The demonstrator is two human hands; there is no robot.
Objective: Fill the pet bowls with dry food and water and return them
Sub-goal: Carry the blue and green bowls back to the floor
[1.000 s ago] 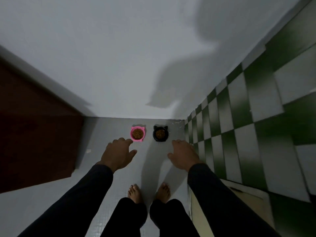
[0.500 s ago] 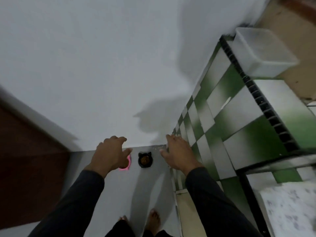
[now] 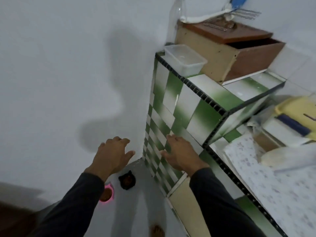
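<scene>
Both hands' grip released — left hand (image 3: 112, 155), right hand (image 3: 179, 153) — pink bowl (image 3: 107, 195) and black bowl (image 3: 127, 180) below.

Grey floor (image 3: 136, 211) bears pink bowl (image 3: 109, 194), seemingly black bowl (image 3: 127, 180).

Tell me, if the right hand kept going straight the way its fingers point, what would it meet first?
Probably the green-and-white tiled counter side: the right hand, open, points up along it. Depth is unclear, so how near it is I cannot tell.

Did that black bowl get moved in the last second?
No. The black bowl still sits on the floor by the wall corner, beside the pink bowl, as before; only the camera has tilted up.
</scene>
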